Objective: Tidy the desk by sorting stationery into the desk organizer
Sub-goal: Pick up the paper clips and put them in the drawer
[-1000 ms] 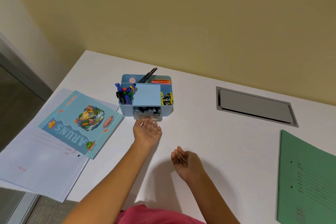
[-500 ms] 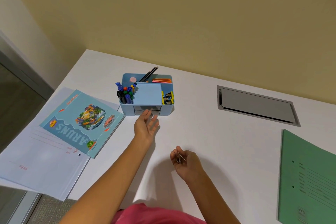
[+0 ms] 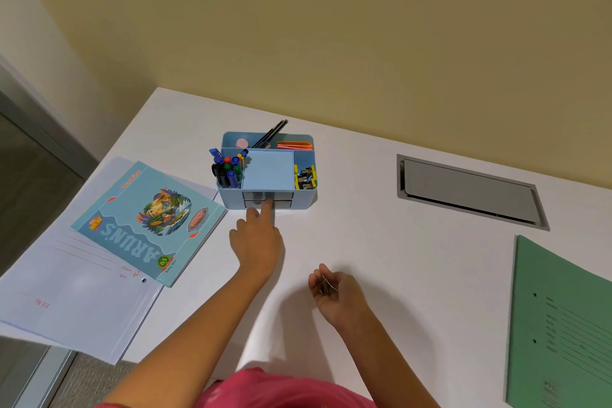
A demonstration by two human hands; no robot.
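The light blue desk organizer (image 3: 231,200) stands at the middle back of the white desk. It holds markers (image 3: 228,169), pencils (image 3: 270,134), orange strips (image 3: 294,145) and yellow-black binder clips (image 3: 304,175). Its small front drawers (image 3: 283,204) sit pushed in. My left hand (image 3: 258,238) reaches forward, its straight fingertips touching the drawer fronts. My right hand (image 3: 337,300) lies palm up on the desk nearer to me, fingers curled around several thin metal clips (image 3: 326,285).
A blue drawing book (image 3: 145,219) lies on a white file (image 3: 73,301) at the left, overhanging the desk edge. A green folder (image 3: 563,325) lies at the right. A grey cable hatch (image 3: 470,192) is set in the desk at the back right.
The drawer that stood pulled out with dark items inside is now pushed in. My left hand moved forward with it. My right hand stayed put.
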